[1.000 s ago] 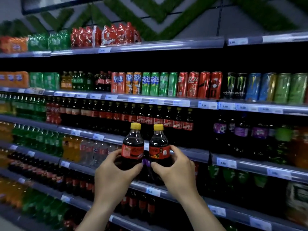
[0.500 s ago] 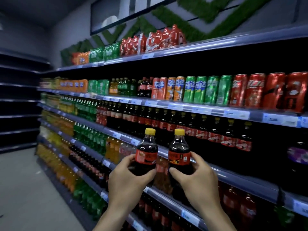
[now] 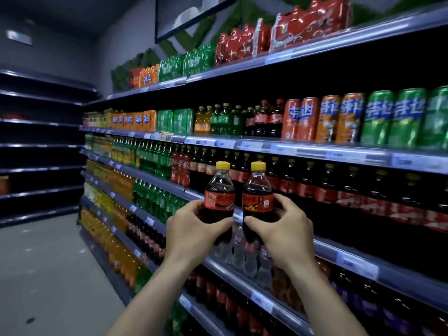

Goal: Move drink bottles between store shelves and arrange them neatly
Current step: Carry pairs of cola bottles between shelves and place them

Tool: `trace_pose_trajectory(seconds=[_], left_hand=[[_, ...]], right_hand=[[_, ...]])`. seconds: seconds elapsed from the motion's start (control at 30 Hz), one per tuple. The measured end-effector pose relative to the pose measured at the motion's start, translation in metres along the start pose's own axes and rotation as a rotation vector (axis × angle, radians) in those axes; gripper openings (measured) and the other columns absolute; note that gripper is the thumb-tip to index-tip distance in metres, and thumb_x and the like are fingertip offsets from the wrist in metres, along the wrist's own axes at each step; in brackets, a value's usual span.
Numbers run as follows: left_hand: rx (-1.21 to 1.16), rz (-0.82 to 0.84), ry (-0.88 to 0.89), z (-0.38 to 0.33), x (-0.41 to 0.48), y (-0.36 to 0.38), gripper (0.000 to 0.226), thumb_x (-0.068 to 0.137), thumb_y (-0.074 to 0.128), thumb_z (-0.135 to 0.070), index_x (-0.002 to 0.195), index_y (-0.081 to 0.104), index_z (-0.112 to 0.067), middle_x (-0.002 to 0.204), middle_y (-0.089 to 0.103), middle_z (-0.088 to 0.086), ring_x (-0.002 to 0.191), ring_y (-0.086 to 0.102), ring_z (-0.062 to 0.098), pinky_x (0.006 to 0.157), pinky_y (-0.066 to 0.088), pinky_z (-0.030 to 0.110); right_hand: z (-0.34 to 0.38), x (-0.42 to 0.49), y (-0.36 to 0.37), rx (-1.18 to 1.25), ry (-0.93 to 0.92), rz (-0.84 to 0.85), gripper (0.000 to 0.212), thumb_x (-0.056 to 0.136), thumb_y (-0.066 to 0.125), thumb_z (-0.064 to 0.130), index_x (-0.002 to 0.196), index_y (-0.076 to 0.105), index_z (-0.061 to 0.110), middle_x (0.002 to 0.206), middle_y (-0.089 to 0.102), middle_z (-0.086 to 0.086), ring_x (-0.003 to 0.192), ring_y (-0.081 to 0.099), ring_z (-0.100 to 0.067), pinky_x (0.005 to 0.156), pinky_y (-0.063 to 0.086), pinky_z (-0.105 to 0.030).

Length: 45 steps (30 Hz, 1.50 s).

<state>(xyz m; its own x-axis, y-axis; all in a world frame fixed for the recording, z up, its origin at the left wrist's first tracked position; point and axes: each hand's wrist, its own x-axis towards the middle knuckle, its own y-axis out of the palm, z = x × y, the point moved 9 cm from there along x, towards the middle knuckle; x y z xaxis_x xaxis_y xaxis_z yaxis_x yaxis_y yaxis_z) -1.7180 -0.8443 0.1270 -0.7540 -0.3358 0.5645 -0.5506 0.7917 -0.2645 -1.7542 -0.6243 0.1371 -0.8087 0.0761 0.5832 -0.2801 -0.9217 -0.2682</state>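
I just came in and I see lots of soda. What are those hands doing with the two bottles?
A person is standing in front of the drink shelves, holding two small dark cola bottles with yellow caps. The left hand grips the left bottle and the right hand grips the right bottle, side by side and upright. Both bottles are in the air in front of the shelves, not set down on one yet.

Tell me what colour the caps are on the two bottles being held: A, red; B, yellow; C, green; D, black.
B: the left bottle in the left hand and the right bottle in the right hand both have yellow caps above dark cola and red labels.
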Motion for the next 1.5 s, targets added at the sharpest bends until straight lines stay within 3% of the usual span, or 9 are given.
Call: trace_pose_trajectory(seconds=[0.13,0.2,0.43,0.57,0.7,0.93,1.07,1.27,1.5], left_hand=[[-0.003,0.053,0.044,0.040,0.070,-0.007,0.025,0.068,0.087,-0.053,0.087,0.072,-0.047,0.079,0.073,-0.028,0.074,0.068,-0.010,0.072,0.060,0.023],[-0.020,0.083,0.056,0.059,0.103,-0.004,0.025,0.070,0.087,-0.051,0.089,0.071,-0.048,0.082,0.073,-0.029,0.076,0.068,-0.009,0.075,0.060,0.025],[-0.082,0.141,0.134,0.096,0.210,0.034,0.029,0.067,0.092,-0.040,0.093,0.077,-0.039,0.080,0.074,-0.029,0.075,0.067,-0.013,0.066,0.055,0.012],[-0.129,0.096,0.175,0.099,0.277,0.055,0.034,0.064,0.091,-0.045,0.095,0.079,-0.038,0.083,0.076,-0.024,0.080,0.070,-0.009,0.079,0.060,0.029],[-0.147,0.118,0.196,0.091,0.343,0.077,0.033,0.063,0.091,-0.047,0.093,0.080,-0.037,0.080,0.077,-0.022,0.078,0.070,-0.009,0.077,0.058,0.025],[-0.215,0.115,0.264,0.069,0.444,0.106,0.030,0.066,0.089,-0.050,0.090,0.081,-0.033,0.075,0.076,-0.016,0.072,0.070,-0.002,0.063,0.048,0.015],[-0.268,0.160,0.286,0.054,0.489,0.127,0.033,0.067,0.088,-0.052,0.090,0.081,-0.030,0.077,0.076,-0.015,0.070,0.068,-0.003,0.058,0.045,0.012],[-0.294,0.217,0.361,0.043,0.528,0.154,0.026,0.069,0.089,-0.049,0.084,0.079,-0.030,0.074,0.073,-0.015,0.072,0.066,0.000,0.061,0.049,0.016],[-0.268,0.233,0.446,0.044,0.528,0.171,0.033,0.065,0.089,-0.055,0.087,0.080,-0.032,0.073,0.074,-0.016,0.070,0.067,-0.003,0.066,0.055,0.019]], right_hand=[[-0.002,0.047,0.054,-0.029,0.015,-0.040,0.069,0.071,0.092,0.035,0.132,0.062,0.035,0.092,0.064,0.020,0.086,0.067,0.003,0.053,0.047,-0.006],[-0.007,0.070,0.070,-0.051,0.035,-0.043,0.075,0.074,0.091,0.034,0.141,0.057,0.028,0.098,0.062,0.018,0.075,0.063,0.009,0.049,0.044,-0.002],[-0.024,0.157,0.105,-0.204,-0.003,-0.112,0.050,0.069,0.094,0.034,0.110,0.066,0.038,0.083,0.062,0.030,0.074,0.056,0.024,0.060,0.040,0.001],[-0.025,0.211,0.113,-0.245,-0.068,-0.191,0.065,0.068,0.092,0.041,0.127,0.068,0.031,0.092,0.069,0.020,0.086,0.064,0.001,0.067,0.038,-0.003],[-0.018,0.266,0.114,-0.268,-0.131,-0.264,0.070,0.071,0.091,0.042,0.134,0.063,0.030,0.089,0.062,0.022,0.090,0.063,-0.007,0.067,0.040,-0.010],[0.007,0.348,0.118,-0.346,-0.185,-0.366,0.068,0.075,0.091,0.033,0.135,0.062,0.017,0.088,0.058,0.023,0.074,0.053,0.009,0.057,0.038,0.005],[0.017,0.380,0.131,-0.392,-0.182,-0.440,0.078,0.075,0.088,0.043,0.141,0.058,0.013,0.117,0.070,0.004,0.107,0.063,-0.013,0.077,0.042,-0.010],[0.028,0.409,0.151,-0.535,-0.152,-0.523,0.042,0.074,0.088,0.039,0.096,0.055,0.026,0.086,0.063,0.017,0.097,0.063,-0.016,0.070,0.044,-0.021],[0.016,0.408,0.143,-0.621,-0.073,-0.650,0.066,0.081,0.085,0.043,0.129,0.059,0.004,0.094,0.050,0.005,0.087,0.044,-0.014,0.075,0.039,-0.024]])
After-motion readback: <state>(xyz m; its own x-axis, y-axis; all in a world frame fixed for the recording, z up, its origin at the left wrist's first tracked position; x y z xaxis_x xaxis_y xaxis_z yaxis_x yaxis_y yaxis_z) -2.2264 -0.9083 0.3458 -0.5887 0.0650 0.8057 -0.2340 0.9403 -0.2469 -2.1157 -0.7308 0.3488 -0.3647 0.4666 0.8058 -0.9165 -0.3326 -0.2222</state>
